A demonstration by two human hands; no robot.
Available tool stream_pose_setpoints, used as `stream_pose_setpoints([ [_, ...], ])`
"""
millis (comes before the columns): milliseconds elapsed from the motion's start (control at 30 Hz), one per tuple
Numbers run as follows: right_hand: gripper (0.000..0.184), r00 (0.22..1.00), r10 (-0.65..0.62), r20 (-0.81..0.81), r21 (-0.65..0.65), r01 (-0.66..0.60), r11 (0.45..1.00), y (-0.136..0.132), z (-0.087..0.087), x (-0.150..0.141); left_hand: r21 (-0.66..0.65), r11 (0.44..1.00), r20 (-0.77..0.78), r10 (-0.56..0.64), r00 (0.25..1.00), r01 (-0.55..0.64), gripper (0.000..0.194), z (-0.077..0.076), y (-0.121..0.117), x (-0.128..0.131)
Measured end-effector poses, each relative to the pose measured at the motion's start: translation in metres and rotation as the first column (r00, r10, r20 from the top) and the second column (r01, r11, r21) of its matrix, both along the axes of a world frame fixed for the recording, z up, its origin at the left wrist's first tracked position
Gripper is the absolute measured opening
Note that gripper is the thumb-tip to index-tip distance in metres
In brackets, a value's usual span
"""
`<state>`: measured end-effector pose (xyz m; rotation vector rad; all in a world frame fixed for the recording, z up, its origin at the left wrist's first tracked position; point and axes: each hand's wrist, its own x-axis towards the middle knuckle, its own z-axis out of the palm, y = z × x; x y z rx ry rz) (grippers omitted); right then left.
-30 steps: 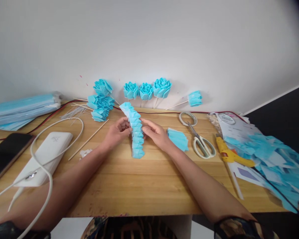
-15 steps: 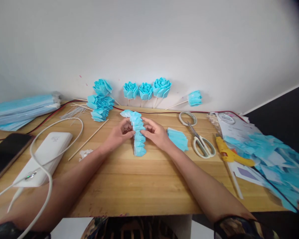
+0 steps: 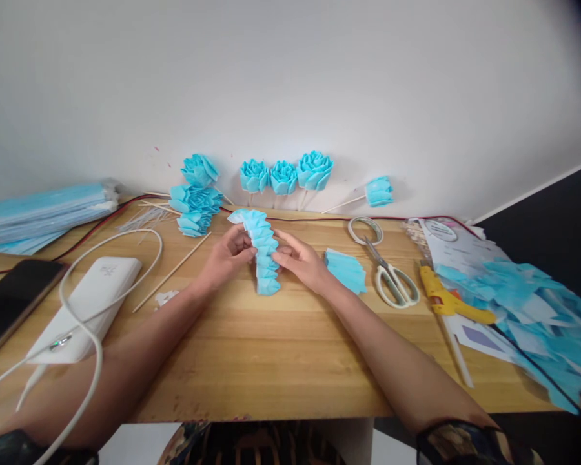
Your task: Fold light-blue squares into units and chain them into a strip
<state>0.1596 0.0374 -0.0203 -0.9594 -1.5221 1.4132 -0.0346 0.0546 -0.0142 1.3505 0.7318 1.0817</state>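
Observation:
A pleated light-blue fabric strip [image 3: 264, 248] with a scalloped edge hangs between my hands above the wooden table. My left hand [image 3: 228, 257] pinches its left edge, thumb on the front and fingers curled behind. On the opposite edge my right hand [image 3: 300, 259] grips it the same way; its fingertips are partly hidden behind the strip. The strip's top bends over to the left. Just right of my right hand lies a flat pleated blue piece [image 3: 346, 271]. Finished blue fabric flowers on sticks [image 3: 283, 177] lean against the wall behind.
On the right are scissors [image 3: 396, 284], a tape roll [image 3: 365, 230], a yellow glue gun [image 3: 445, 300] and a heap of blue scraps [image 3: 537, 316]. On the left lie a wooden stick [image 3: 172, 272], a white power bank [image 3: 84, 310] with its cable, a phone [image 3: 19, 300] and stacked blue masks [image 3: 43, 213].
The strip has shifted slightly up and left, and its top curves more to the left. My left hand has moved a little left along with it.

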Motion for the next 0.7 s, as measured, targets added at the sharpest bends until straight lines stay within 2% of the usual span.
stream_pose_setpoints([
  [67, 0.064, 1.000, 0.004, -0.012, 0.000, -0.004, 1.000, 0.001, -0.003, -0.001, -0.001, 1.000, -0.007, -0.003, 1.000, 0.003, 0.045, 0.001, -0.001, 0.000],
  [200, 0.062, 0.997, -0.075, 0.001, 0.025, 0.075, 0.997, 0.003, -0.005, 0.000, -0.007, 0.999, -0.062, -0.051, 0.997, 0.051, 0.045, 0.005, -0.004, 0.000],
  [333, 0.061, 0.995, -0.102, 0.005, 0.022, 0.102, 0.995, 0.003, -0.004, 0.000, -0.007, 0.995, -0.099, -0.099, 0.990, 0.098, 0.052, 0.004, -0.005, 0.002],
  [533, 0.059, 0.995, -0.101, 0.010, 0.014, 0.101, 0.995, 0.002, -0.004, -0.001, -0.009, 0.995, -0.065, -0.104, 0.992, 0.104, 0.055, -0.005, -0.001, 0.004],
  [700, 0.053, 0.995, -0.096, 0.005, 0.034, 0.096, 0.995, 0.002, -0.001, -0.001, -0.002, 0.995, -0.024, -0.095, 0.995, 0.095, 0.051, -0.006, 0.001, 0.003],
])
